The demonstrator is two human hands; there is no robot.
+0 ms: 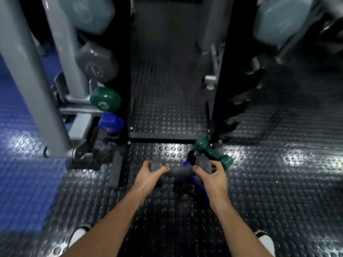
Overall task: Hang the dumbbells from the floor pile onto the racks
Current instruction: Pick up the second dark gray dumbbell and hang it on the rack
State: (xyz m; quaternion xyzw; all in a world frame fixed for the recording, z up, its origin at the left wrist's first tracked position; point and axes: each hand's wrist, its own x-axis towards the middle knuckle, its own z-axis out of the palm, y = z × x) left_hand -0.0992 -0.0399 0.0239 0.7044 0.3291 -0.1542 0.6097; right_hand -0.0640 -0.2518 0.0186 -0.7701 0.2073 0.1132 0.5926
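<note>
A grey dumbbell (181,170) lies crosswise low over the studded floor, held at both ends. My left hand (151,173) grips its left head and my right hand (213,172) grips its right head. Just behind it a green dumbbell (213,152) lies on the floor by the right rack's foot. A blue dumbbell (189,179) lies partly hidden under the grey one. The left rack (123,71) carries a grey dumbbell (97,63), a green one (105,100) and a blue one (111,122) on its left side. The right rack (222,80) has empty black hooks (239,103).
Grey steel posts (33,76) of a machine stand at the left, beside blue floor matting (22,182). Pale blue dumbbells (89,12) hang high on both racks. A black base plate (168,108) spans the gap between the racks. My white shoes (79,236) flank my arms.
</note>
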